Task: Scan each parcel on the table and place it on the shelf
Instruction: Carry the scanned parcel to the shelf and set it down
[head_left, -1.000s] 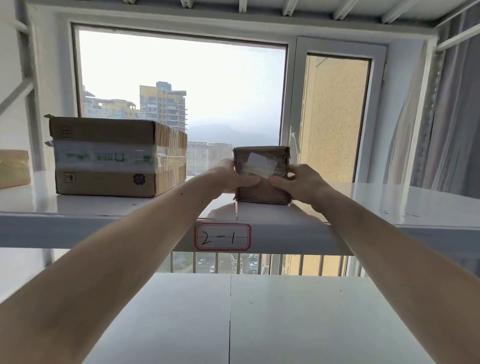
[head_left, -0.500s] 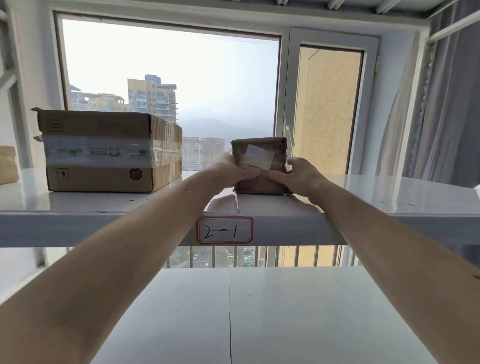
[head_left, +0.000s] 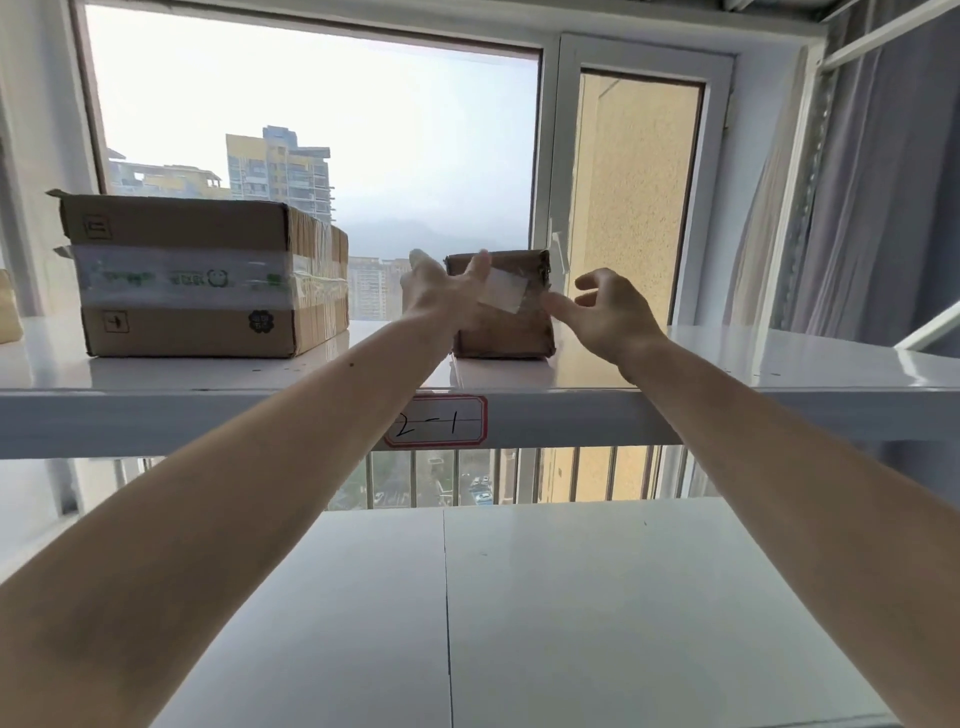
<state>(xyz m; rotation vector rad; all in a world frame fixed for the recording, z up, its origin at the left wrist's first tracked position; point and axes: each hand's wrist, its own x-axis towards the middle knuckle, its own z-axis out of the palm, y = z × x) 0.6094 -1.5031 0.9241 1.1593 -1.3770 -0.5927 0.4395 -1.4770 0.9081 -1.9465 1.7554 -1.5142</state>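
Hands newly off half-hidden parcel (head_left: 511, 322)

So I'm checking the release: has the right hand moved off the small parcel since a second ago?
Yes. The right hand has let go and come back toward the shelf's front edge, fingers spread beside the small parcel.

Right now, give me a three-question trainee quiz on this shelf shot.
1. True or false: the small parcel rests on the shelf.
2. What does the label on the shelf edge read?
3. Which side of the small parcel is the big box on? A left, B right, C on top.

Key: 1 true. 2 "2-1". 3 A. Note: the left hand and right hand have spread fingers and grip nothing.
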